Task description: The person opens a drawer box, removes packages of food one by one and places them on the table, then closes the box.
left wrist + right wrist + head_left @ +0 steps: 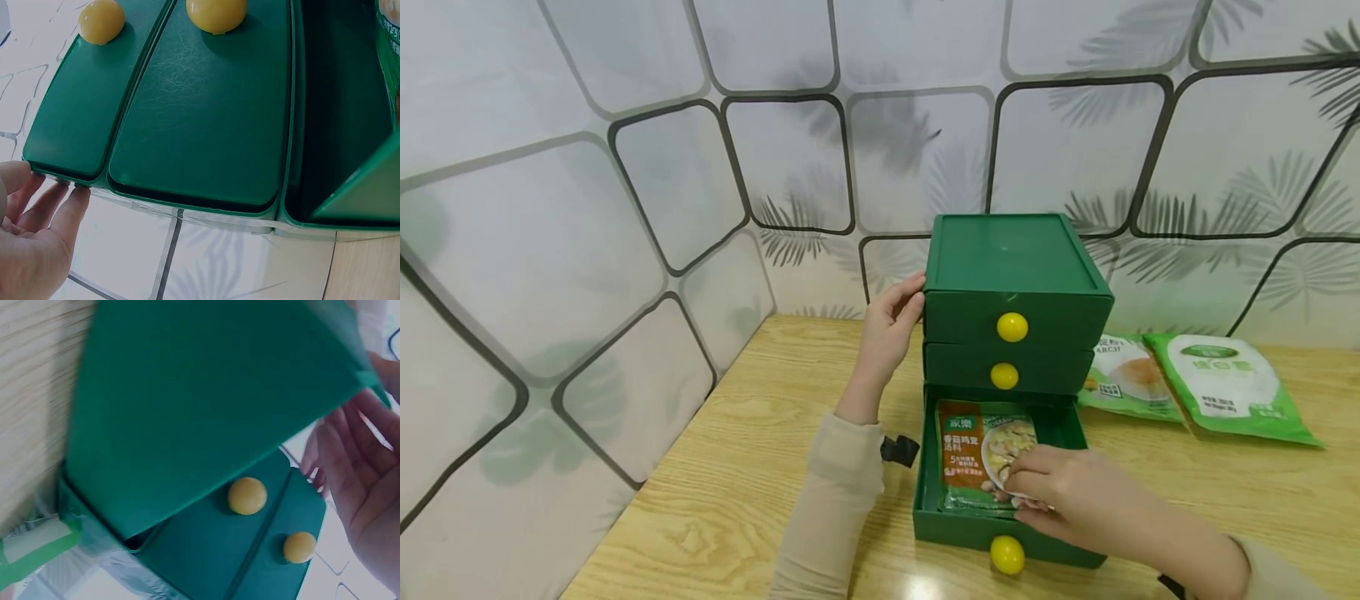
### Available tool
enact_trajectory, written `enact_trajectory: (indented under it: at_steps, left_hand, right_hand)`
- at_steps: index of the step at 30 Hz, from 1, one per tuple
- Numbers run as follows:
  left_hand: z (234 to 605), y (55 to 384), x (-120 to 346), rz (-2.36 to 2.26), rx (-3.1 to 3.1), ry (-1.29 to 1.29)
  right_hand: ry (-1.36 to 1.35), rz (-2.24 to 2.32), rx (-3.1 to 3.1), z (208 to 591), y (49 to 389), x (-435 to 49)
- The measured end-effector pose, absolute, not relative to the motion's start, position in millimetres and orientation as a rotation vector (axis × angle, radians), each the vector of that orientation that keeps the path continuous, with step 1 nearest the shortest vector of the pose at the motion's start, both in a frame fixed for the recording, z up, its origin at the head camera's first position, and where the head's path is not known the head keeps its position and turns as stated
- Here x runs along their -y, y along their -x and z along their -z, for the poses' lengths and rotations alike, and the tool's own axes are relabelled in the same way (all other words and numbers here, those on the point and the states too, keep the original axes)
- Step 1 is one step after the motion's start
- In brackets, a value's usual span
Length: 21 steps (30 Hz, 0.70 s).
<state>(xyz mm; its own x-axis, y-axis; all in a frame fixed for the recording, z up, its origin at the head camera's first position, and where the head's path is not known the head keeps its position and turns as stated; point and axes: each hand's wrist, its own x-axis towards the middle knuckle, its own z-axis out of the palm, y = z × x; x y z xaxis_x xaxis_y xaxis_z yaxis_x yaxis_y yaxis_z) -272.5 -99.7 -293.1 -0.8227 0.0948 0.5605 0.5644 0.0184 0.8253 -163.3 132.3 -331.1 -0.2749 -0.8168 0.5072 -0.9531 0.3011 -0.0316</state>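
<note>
A green drawer cabinet (pixel 1011 254) with yellow round knobs stands on the table; its upper two drawers are closed and its bottom drawer (pixel 955 527) is pulled out. In that drawer lies a brown and green soup mix packet (pixel 962 454) with a picture of a bowl. My right hand (pixel 1067 492) reaches over the drawer's front right and pinches the packet's lower right corner, partly covering it. With extended fingers, my left hand (pixel 887 325) touches the cabinet's upper left side; the left wrist view shows its fingertips (pixel 78 195) against the edge by the top drawer.
Right of the cabinet lie a green starch bag (pixel 1131 379) and a green and white bag (pixel 1228 383) on the wooden table (pixel 700 500). A patterned wall covering (pixel 925 150) rises behind and to the left.
</note>
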Motion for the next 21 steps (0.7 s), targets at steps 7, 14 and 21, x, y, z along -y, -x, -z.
enact_trajectory:
  at_steps: [7,14,21]
  left_hand:
    - [293,272,100,1.845,1.962,0.671]
    - [293,272,100,1.816,1.955,0.676]
    - [290,270,99,1.827,1.961,0.675]
  right_hand:
    - [-1.363,-0.362,2.382,333,170,-136]
    - [-1.166,-0.257,2.692,335,176,-133]
    - [-0.989,-0.166,2.844,345,181,-129]
